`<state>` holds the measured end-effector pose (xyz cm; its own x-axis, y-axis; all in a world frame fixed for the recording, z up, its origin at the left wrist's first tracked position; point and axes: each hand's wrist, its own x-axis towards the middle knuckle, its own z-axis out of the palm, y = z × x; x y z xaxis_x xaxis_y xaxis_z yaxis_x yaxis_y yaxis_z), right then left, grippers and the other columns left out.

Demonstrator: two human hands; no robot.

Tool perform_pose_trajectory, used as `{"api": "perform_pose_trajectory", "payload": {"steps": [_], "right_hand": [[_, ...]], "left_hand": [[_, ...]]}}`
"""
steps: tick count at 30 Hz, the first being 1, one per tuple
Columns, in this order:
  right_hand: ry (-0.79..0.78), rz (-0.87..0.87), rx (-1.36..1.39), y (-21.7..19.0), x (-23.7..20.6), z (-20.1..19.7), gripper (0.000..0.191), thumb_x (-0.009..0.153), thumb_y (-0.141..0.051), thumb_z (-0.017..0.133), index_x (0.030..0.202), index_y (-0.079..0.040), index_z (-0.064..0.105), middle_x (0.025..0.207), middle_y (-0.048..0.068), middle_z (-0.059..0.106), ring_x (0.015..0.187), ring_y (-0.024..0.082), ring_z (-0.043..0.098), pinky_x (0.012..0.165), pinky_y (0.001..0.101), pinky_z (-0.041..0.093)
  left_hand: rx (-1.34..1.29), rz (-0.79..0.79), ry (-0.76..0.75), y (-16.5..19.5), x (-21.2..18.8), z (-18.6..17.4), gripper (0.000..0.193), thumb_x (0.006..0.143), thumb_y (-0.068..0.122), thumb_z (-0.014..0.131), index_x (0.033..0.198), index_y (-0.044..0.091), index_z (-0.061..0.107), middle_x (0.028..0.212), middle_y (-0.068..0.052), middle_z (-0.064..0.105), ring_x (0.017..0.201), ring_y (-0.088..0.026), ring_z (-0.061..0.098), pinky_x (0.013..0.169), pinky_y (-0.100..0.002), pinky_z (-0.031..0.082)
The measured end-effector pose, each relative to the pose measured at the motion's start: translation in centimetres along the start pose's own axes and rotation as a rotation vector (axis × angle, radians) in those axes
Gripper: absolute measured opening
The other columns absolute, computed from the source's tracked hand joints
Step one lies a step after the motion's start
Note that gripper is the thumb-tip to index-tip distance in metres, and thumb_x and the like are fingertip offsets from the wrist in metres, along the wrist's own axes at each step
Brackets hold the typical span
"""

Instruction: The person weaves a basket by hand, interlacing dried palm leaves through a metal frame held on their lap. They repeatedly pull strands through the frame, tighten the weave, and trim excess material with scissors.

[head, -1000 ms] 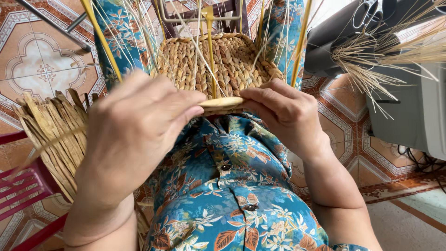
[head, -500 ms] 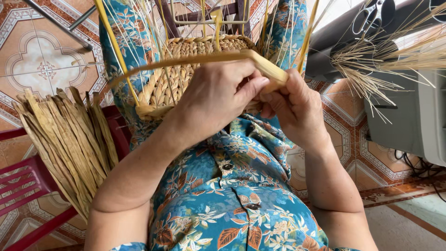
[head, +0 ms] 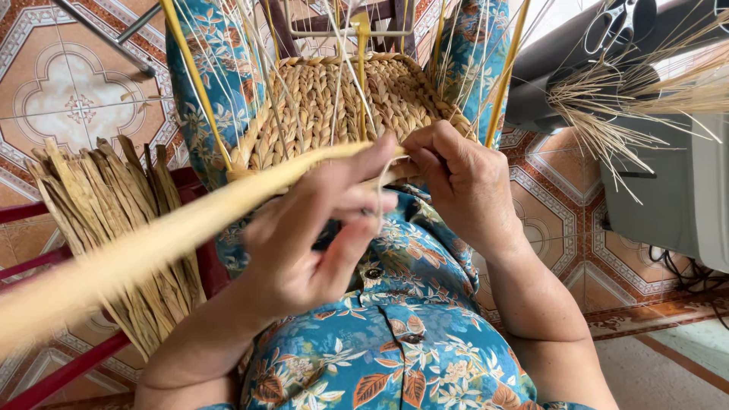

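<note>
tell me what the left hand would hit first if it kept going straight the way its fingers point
Probably the right hand: the left hand points up and right toward it, along the straw strand near the woven basket. Depth is unclear.

The woven basket rests on the person's lap, which is covered in blue flowered cloth, at the middle of the scene. A red chair at the near left carries a bundle of dried flat straw strips, fanned out and leaning over its frame. Under everything lies the tiled floor, orange and white in a patterned design, seen far left and again at the right beside the lap
</note>
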<state>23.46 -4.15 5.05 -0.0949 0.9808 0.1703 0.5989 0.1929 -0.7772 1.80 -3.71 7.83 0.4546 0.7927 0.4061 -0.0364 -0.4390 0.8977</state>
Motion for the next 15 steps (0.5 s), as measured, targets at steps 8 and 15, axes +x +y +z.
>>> {"api": "perform_pose_trajectory", "payload": {"steps": [8,15], "right_hand": [[-0.074,-0.093,-0.048,0.4,0.4,-1.1,0.013,0.1,0.006,0.062,0.11,-0.002,0.063,0.103,0.012,0.074,0.081,0.018,0.072,0.07,0.0297,0.057],[0.064,-0.065,0.123,1.8,-0.5,0.4,0.012,0.106,0.01,0.063,0.107,0.0,0.056,0.098,0.008,0.073,0.089,0.012,0.076,0.076,0.0252,0.062]], "left_hand": [[0.91,0.077,0.069,-0.3,1.4,0.3,0.061,0.081,0.021,0.087,0.13,-0.001,0.057,0.117,-0.013,0.069,0.103,-0.025,0.062,0.086,-0.037,0.052],[1.056,0.006,-0.155,-1.7,1.1,-0.5,0.031,0.088,0.019,0.085,0.108,0.01,0.063,0.091,-0.003,0.06,0.091,-0.02,0.054,0.082,-0.038,0.049]]}}
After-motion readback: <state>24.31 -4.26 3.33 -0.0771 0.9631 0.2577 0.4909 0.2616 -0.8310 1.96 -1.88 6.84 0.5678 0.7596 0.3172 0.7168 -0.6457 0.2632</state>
